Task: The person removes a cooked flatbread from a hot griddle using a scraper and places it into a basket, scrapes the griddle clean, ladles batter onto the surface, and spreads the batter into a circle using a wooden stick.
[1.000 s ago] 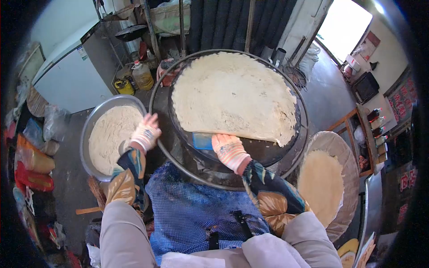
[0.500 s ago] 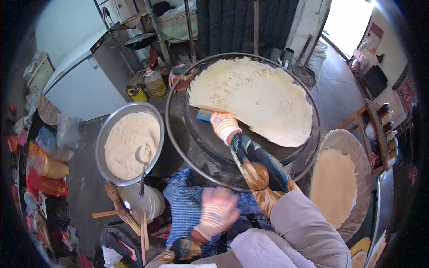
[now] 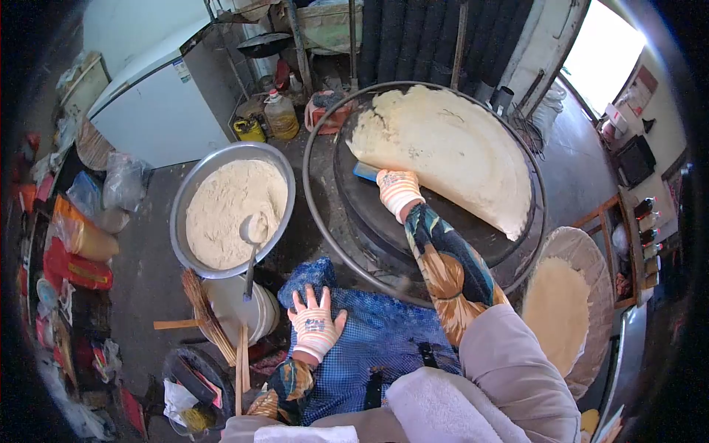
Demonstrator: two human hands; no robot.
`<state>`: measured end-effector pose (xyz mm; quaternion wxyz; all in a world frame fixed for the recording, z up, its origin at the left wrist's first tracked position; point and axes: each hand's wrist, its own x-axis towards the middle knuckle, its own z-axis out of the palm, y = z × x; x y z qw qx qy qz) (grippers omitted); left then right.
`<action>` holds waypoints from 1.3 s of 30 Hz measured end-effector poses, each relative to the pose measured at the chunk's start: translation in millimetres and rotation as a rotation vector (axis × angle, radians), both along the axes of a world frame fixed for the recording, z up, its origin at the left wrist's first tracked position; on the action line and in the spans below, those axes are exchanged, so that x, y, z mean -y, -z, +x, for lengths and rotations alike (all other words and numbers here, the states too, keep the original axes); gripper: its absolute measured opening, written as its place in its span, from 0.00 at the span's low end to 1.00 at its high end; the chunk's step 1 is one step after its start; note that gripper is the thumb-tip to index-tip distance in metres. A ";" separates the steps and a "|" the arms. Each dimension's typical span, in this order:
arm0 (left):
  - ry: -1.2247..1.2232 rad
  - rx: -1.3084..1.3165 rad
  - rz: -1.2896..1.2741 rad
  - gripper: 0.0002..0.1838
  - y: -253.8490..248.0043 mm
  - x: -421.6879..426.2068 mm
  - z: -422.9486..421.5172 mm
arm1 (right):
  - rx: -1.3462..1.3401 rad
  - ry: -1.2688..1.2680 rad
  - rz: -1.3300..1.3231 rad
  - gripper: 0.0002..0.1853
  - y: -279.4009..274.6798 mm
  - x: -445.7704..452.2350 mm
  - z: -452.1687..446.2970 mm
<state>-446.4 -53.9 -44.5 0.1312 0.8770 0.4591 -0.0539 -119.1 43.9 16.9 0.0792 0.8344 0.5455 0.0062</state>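
Observation:
My right hand (image 3: 399, 194), in a striped glove, is closed around a blue scraper (image 3: 365, 171). The scraper's edge meets the lower left border of a large thin flatbread (image 3: 450, 148). This pale sheet covers the far part of a round dark griddle (image 3: 362, 193), with bare griddle along its near side. Over the blue checked apron (image 3: 369, 325) on my lap, my left hand (image 3: 316, 325) has its gloved fingers spread, holding nothing. To its upper left stands a metal basin (image 3: 181, 229) of thick batter (image 3: 229, 210), with a ladle (image 3: 255, 229) resting in it.
A metal ring (image 3: 316, 214) surrounds the griddle. Right of it is a round lined tray (image 3: 591, 284) holding a pale flat sheet. A white bucket (image 3: 258, 314), a brush (image 3: 203, 310) and a bin (image 3: 177, 369) are at lower left. A white chest (image 3: 159, 118) stands behind the basin.
My left hand has moved left and spread its fingers. The view has shifted, so the scene sits further right. My right hand stays with the scraper at the flatbread's edge.

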 end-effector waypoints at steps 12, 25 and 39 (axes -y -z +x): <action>0.007 -0.004 0.021 0.42 4.0 -0.7 -1.3 | -0.024 0.017 -0.041 0.15 -1.2 16.1 -9.1; 0.054 0.540 0.350 0.45 6.9 -96.3 7.5 | -0.045 0.013 0.008 0.16 0.0 33.6 12.9; 0.563 0.583 0.652 0.44 -127.6 -262.4 283.2 | 0.061 0.219 0.194 0.13 16.5 1.1 127.2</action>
